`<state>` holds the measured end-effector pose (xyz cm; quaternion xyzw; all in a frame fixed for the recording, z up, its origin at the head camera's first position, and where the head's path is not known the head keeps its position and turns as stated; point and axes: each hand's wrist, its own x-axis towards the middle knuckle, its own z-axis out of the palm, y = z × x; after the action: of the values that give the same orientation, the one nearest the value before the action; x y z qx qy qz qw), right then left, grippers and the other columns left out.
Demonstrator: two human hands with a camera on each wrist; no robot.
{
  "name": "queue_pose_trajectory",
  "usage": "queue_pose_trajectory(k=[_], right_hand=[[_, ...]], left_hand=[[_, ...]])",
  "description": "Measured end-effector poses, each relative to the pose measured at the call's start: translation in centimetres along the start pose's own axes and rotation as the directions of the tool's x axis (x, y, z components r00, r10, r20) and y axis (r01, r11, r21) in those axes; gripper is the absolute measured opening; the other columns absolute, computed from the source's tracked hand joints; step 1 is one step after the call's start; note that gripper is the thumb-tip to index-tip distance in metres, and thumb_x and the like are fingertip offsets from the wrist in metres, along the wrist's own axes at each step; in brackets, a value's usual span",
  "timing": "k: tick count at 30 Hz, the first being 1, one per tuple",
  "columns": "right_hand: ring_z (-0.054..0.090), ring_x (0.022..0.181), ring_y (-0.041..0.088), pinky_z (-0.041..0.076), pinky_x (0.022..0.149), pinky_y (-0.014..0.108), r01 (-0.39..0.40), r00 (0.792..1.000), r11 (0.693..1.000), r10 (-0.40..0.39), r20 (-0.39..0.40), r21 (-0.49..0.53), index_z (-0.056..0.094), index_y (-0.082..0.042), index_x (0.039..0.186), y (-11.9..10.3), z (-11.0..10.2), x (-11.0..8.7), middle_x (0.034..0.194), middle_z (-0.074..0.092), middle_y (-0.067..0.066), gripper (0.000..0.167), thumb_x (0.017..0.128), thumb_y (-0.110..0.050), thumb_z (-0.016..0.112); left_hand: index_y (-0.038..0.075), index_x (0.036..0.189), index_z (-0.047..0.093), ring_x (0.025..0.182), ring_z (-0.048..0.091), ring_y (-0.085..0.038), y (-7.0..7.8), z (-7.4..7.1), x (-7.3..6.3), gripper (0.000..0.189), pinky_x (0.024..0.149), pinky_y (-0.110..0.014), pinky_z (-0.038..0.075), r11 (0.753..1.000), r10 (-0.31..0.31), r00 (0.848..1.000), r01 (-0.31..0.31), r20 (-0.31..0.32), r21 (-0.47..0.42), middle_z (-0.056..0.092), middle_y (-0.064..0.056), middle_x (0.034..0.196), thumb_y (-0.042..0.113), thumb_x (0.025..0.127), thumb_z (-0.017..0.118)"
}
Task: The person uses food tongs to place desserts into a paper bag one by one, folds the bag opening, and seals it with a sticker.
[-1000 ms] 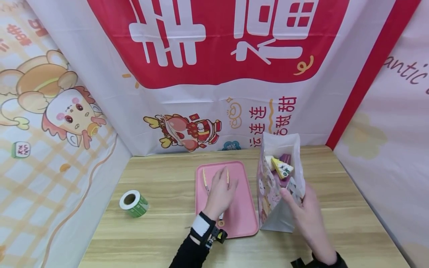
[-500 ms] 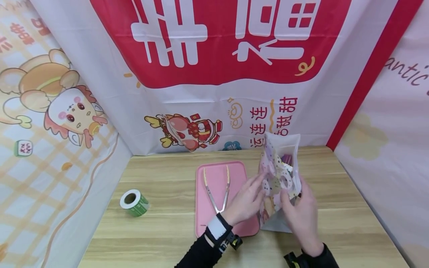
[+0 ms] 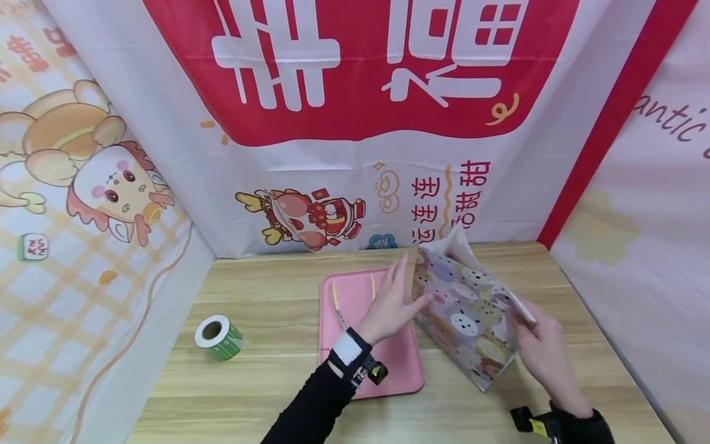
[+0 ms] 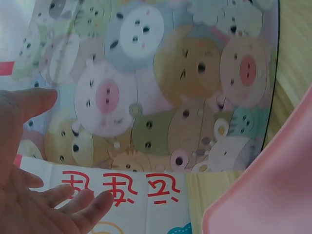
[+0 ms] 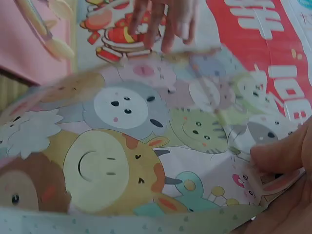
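Observation:
A paper bag [image 3: 466, 314] printed with cartoon animal faces leans over the table, its patterned side toward me. My right hand [image 3: 543, 345] grips the bag's upper right edge; in the right wrist view the thumb [image 5: 278, 153] presses on the printed paper. Beside the bag's left edge is my left hand [image 3: 388, 308], fingers spread and extended. The left wrist view has its thumb [image 4: 41, 100] in front of the printed side; whether it touches cannot be told. What lies inside the bag is hidden.
Left of the bag lies a pink tray [image 3: 402, 370] with tongs [image 3: 336, 302] on it, partly covered by my left hand and arm. A roll of green labels [image 3: 222, 338] sits farther left. A printed cloth backdrop [image 3: 333, 154] rises behind the table.
My left hand went from over the tray to the bag, then back to its left edge. The bag turned and tilted, hiding its colourful contents; my right hand moved right with its edge.

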<state>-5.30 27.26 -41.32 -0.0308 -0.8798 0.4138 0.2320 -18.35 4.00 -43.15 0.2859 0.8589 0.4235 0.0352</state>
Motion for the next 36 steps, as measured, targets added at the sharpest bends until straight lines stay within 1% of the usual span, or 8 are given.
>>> queue_pose_trajectory(k=[3, 10, 15, 20, 22, 29, 33, 36], right_hand=[[0.061, 0.099, 0.031, 0.042, 0.071, 0.011, -0.017, 0.999, 1.0, 0.017, 0.044, 0.012, 0.06, 0.006, 0.127, 0.6, -0.7, 0.2, 0.115, 0.064, 0.027, 0.03, 0.098, 0.005, 0.052], [0.054, 0.095, -0.005, 0.044, 0.073, 0.014, 0.015, 0.986, 1.0, -0.018, 0.168, 0.018, 0.06, 0.006, 0.126, 2.4, -2.8, 1.6, 0.113, 0.065, 0.026, 0.029, 0.098, 0.004, 0.054], [0.059, 0.091, 0.003, 0.049, 0.07, 0.021, -0.013, 0.954, 0.997, -0.012, 0.3, 0.081, 0.058, 0.007, 0.127, 3.9, -4.4, 2.7, 0.113, 0.064, 0.022, 0.028, 0.101, 0.0, 0.052], [0.062, 0.096, 0.01, 0.05, 0.075, 0.025, -0.104, 0.909, 0.985, 0.038, 0.415, 0.138, 0.052, 0.006, 0.134, 4.6, -5.5, 3.7, 0.118, 0.063, 0.019, 0.034, 0.105, -0.011, 0.048], [0.062, 0.094, 0.011, 0.05, 0.075, 0.025, -0.101, 0.902, 0.985, 0.031, 0.43, 0.141, 0.052, 0.007, 0.132, 4.8, -5.7, 4.1, 0.116, 0.063, 0.018, 0.033, 0.105, -0.012, 0.048], [0.06, 0.091, 0.012, 0.049, 0.075, 0.025, -0.094, 0.893, 0.99, 0.038, 0.449, 0.103, 0.055, 0.007, 0.127, 5.6, -6.2, 4.7, 0.113, 0.062, 0.018, 0.031, 0.104, -0.013, 0.051], [0.06, 0.093, 0.015, 0.048, 0.076, 0.025, -0.157, 0.883, 0.984, 0.103, 0.459, 0.081, 0.053, 0.006, 0.131, 5.6, -6.4, 4.7, 0.117, 0.062, 0.018, 0.038, 0.105, -0.021, 0.05], [0.06, 0.094, 0.018, 0.048, 0.078, 0.025, -0.221, 0.878, 0.971, 0.157, 0.452, 0.092, 0.051, 0.004, 0.134, 5.5, -6.3, 4.6, 0.118, 0.062, 0.016, 0.043, 0.105, -0.028, 0.05]], left_hand=[[0.024, 0.159, 0.001, 0.145, 0.018, -0.027, -0.1, -0.3, 0.7, 0.094, 0.108, -0.05, 0.028, 1.0, 0.0, 1.0, 0.0, 0.011, -0.016, 0.009, -0.01, 0.162, 0.05, 0.093, 0.064], [0.026, 0.158, 0.001, 0.145, 0.015, -0.02, 0.5, -1.0, 3.0, 0.099, 0.111, -0.047, 0.024, 0.995, 0.093, 0.994, -0.09, 0.063, -0.039, 0.011, -0.003, 0.162, 0.04, 0.091, 0.071], [0.025, 0.159, 0.003, 0.144, 0.017, -0.017, 0.7, -1.3, 4.3, 0.107, 0.111, -0.047, 0.023, 0.984, 0.175, 0.977, -0.17, 0.124, -0.048, 0.02, 0.008, 0.159, 0.034, 0.085, 0.079], [0.022, 0.159, 0.002, 0.135, 0.036, -0.011, 1.1, -1.3, 4.7, 0.107, 0.106, -0.034, 0.033, 0.959, 0.261, 0.944, -0.23, 0.2, -0.166, 0.027, 0.009, 0.157, 0.019, 0.085, 0.08], [0.022, 0.158, 0.001, 0.132, 0.041, -0.013, 1.3, -1.3, 4.8, 0.109, 0.102, -0.03, 0.038, 0.953, 0.267, 0.94, -0.226, 0.214, -0.2, 0.025, 0.008, 0.158, 0.014, 0.084, 0.08], [0.033, 0.157, -0.007, 0.145, 0.012, -0.019, 2.0, -1.6, 6.5, 0.12, 0.111, -0.048, 0.022, 0.964, 0.262, 0.929, -0.241, 0.262, -0.111, 0.01, 0.003, 0.162, 0.028, 0.079, 0.085], [0.029, 0.159, 0.005, 0.141, 0.024, -0.018, 2.0, -1.8, 6.7, 0.12, 0.108, -0.048, 0.029, 0.972, 0.23, 0.936, -0.206, 0.268, -0.114, 0.022, -0.003, 0.158, 0.034, 0.074, 0.089], [0.022, 0.155, 0.02, 0.133, 0.035, -0.015, 1.6, -1.8, 6.1, 0.109, 0.105, -0.041, 0.035, 0.973, 0.198, 0.95, -0.16, 0.242, -0.168, 0.033, 0.0, 0.148, 0.035, 0.072, 0.09]])
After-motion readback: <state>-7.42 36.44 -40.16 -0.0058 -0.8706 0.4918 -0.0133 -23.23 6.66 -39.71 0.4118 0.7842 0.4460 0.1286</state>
